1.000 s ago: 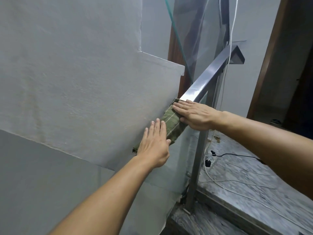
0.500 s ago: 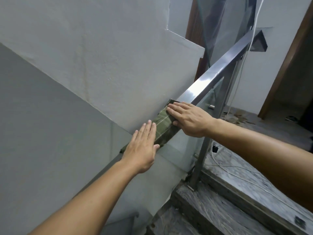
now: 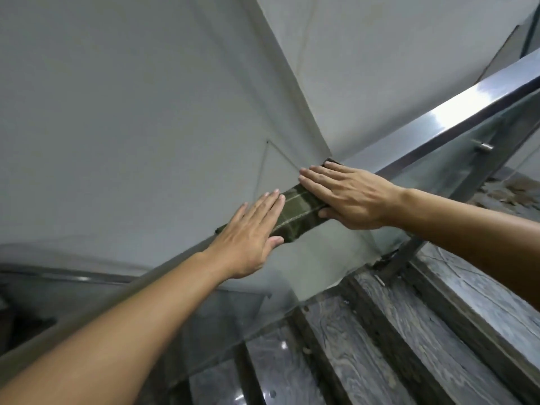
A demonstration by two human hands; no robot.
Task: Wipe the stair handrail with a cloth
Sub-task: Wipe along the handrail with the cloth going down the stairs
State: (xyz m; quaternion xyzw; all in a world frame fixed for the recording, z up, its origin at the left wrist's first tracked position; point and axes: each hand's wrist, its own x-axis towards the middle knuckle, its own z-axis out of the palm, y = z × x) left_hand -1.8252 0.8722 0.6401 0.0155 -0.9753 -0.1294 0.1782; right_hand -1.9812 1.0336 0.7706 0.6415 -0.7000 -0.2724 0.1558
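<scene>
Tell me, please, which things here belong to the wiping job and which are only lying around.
Belong to the job:
- handrail
- green cloth draped over it
- left hand and right hand, both pressed flat on the cloth

Only around:
- glass panel under the rail
- stone steps
- debris on the landing

The handrail is showing polished, glossy metal; the cloth is looking woven, matt green with pale stripes; the glass panel is gleaming smooth; the steps are showing veined, glossy stone.
</scene>
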